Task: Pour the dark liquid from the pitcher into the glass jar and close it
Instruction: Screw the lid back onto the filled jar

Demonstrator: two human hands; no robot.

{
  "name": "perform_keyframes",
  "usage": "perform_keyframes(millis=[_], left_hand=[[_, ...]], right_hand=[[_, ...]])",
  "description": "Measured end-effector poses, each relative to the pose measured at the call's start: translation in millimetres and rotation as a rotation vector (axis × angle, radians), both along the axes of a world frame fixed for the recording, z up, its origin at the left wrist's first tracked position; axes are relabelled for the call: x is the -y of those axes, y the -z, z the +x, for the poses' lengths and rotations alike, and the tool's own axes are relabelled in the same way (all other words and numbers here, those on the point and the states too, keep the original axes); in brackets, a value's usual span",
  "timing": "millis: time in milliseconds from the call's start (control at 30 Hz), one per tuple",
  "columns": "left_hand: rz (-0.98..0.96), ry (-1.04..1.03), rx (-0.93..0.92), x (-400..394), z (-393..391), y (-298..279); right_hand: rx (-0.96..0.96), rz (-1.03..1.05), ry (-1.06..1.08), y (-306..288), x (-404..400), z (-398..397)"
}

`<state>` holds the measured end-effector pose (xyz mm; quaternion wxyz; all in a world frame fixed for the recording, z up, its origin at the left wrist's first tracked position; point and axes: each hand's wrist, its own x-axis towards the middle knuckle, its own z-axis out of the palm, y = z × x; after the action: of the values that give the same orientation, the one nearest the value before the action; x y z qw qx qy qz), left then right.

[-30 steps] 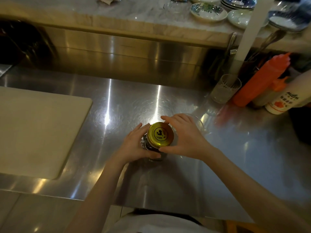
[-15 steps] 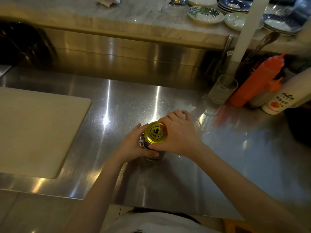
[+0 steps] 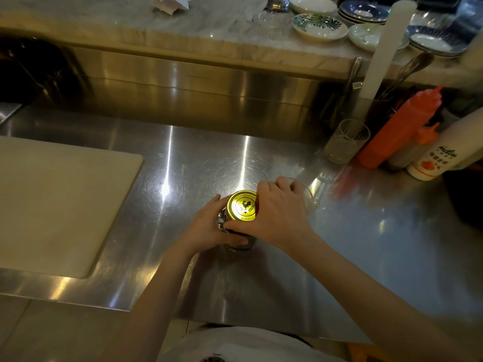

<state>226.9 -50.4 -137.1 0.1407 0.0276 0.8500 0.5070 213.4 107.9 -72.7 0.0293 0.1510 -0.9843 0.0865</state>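
Note:
A glass jar with dark liquid stands on the steel counter, topped by a gold lid with a rooster print. My left hand wraps the jar's body from the left. My right hand grips the lid's rim from the right, thumb on the near side. A clear glass pitcher stands just behind my right hand, mostly hidden; only its rim and handle show.
A pale cutting board lies at the left. At the right back stand a drinking glass, an orange squeeze bottle, a white bottle and a utensil holder. Plates and bowls sit on the raised marble ledge.
My right hand has turned around the lid, with the fingers sweeping further over its far side and the thumb coming to the near edge. The jar and my left hand stayed in place.

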Motion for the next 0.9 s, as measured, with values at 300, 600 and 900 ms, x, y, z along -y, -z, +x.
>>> perform_keyframes(millis=[300,600,900], left_hand=[[0.024,0.01,0.02,-1,-1,1],[0.043,0.002,0.045,-1,-2,5],[0.055,-0.012,0.045,-1,-2,7]], right_hand=[[0.151,-0.093,-0.142,-9,-27,-11],[0.197,-0.269,-0.252,-6,-16,-19],[0.21,-0.161,-0.198,-10,-5,-12]])
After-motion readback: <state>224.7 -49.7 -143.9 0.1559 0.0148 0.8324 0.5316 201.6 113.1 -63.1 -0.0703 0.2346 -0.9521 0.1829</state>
